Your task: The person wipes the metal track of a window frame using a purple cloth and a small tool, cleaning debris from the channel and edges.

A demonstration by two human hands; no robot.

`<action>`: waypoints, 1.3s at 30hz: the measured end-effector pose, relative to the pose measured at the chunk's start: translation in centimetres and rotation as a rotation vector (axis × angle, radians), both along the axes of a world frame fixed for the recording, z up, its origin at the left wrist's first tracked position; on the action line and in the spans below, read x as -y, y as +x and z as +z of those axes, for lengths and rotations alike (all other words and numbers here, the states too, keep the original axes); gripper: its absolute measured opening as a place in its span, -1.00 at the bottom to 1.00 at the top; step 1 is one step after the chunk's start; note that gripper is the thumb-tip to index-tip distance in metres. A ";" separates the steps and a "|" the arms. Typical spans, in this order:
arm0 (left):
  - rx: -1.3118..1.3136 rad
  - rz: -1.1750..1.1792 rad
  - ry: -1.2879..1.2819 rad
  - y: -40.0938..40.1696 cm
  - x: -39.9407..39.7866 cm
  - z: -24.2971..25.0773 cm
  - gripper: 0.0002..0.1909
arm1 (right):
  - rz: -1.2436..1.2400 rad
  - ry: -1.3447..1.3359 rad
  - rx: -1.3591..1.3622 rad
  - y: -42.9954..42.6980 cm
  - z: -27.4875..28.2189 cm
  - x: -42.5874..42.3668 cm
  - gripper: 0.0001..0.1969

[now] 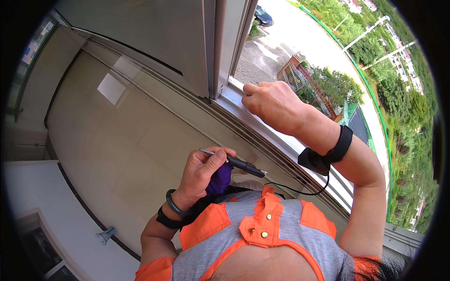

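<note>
My left hand [202,172] holds a slim black-handled tool [246,166] between thumb and fingers. Metal shows at both ends of the tool, but its exact kind is unclear. A purple cloth [220,181] bunches below the same hand, also apparently in its grasp. My right hand [276,102] is curled into a fist over the sill track of the open window [239,92]. Whether anything sits inside those fingers is hidden. Close to the fist stands the upright edge of a sliding window sash [219,52].
A black box [313,161] with a cable [302,193] hangs from my right wrist strap. Beyond the window, far below, lie a road, a parked car [263,15] and a green fence [369,82]. Tiled floor [140,140] and a dark-skirted wall [77,224] are on the left.
</note>
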State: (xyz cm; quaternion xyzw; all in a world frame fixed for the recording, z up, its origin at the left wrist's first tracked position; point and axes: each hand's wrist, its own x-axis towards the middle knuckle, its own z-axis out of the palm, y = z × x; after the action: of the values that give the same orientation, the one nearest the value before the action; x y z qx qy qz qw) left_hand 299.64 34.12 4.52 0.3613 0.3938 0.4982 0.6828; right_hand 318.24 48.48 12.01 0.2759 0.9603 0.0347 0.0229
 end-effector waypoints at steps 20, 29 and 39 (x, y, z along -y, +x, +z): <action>0.016 -0.055 -0.016 -0.6 -0.1 -0.3 -0.72 | -0.666 0.170 0.022 9.0 3.6 -2.7 -0.61; 0.033 -0.058 -0.044 -0.7 -1.3 -1.5 -0.72 | -0.752 -0.359 -0.676 12.7 3.1 -4.3 -0.89; -0.050 -0.085 -0.079 -1.0 -2.1 -1.2 -0.76 | -0.874 -0.877 -1.237 16.3 2.3 -3.5 -0.89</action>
State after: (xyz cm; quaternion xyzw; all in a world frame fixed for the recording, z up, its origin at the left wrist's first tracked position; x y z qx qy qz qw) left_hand 298.66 36.19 3.36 0.3628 0.4146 0.4437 0.7069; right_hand 334.51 52.02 14.28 0.5551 0.5353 -0.5055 -0.3871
